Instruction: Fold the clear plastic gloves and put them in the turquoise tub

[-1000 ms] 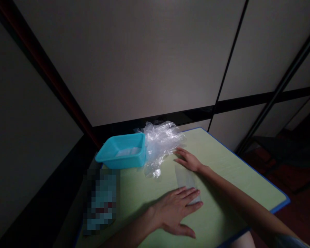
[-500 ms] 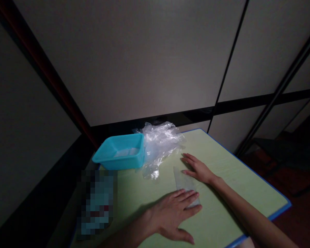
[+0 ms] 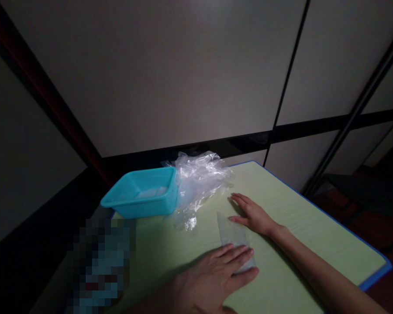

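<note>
1. Item under hand: a flat clear plastic strip (image 3: 232, 234) lies on the green table (image 3: 314, 226), long axis running roughly 12 to 6 o'clock, near the table's middle.
2. Left hand (image 3: 216, 272): spread flat, palm down, nothing grasped. Its fingertips (image 3: 245, 253) press on the strip's 6 o'clock end.
3. Right hand (image 3: 253, 214): also flat and unclenched, holding nothing. It lies at about 2 o'clock from the strip's middle, against its far right edge; whether skin meets film there cannot be told in this light.
4. Surroundings: a teal basin (image 3: 140, 198) sits at 10 o'clock from the strip, and a crumpled heap of clear film (image 3: 199, 183) at 11 o'clock touches the basin's right wall.
5. Risk, judged: the film looks thin and slick, and only flat pressure pins it. Uneven pressure could let it skid, crease or spring out of shape.
6. Risk, judged: the poor lighting and the film's transparency hide its edges, so misaligned edges could pass unnoticed.
7. Risk, judged: the loose heap at 11 o'clock is near the right hand; a sweep that way could snag it.
</note>
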Tool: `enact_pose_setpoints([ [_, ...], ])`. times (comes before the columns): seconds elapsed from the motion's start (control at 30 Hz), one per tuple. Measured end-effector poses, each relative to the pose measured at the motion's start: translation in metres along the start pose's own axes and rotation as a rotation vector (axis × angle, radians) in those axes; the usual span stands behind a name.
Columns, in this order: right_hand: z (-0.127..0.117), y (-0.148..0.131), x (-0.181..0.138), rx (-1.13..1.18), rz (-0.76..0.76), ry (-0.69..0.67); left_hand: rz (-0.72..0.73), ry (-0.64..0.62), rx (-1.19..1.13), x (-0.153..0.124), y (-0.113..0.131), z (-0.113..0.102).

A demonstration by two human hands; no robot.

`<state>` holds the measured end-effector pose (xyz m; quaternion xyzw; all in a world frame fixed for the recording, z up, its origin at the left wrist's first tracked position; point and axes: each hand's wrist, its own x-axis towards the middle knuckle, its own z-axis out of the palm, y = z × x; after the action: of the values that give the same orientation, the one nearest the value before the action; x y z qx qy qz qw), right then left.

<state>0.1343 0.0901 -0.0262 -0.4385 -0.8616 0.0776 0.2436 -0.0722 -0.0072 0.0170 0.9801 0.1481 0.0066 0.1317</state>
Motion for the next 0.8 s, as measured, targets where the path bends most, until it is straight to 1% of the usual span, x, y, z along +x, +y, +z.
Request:
enact_pose_setpoints([
  [0.27, -0.0016, -0.0006, 0.0010, -0.034, 0.012, -0.019, -0.017, 0.014, -0.073, 0.0002, 0.0019, -0.0018],
  [0.57, -0.0034, -0.0022, 0.0004, -0.043, 0.008, -0.014, -0.011, 0.035, -0.020, 0.0017, 0.0021, 0.0025],
  [0.8, -0.0031, -0.0030, -0.0005, -0.059, -0.007, -0.007, 0.095, 0.010, -0.074, 0.0028, 0.0045, 0.0001],
])
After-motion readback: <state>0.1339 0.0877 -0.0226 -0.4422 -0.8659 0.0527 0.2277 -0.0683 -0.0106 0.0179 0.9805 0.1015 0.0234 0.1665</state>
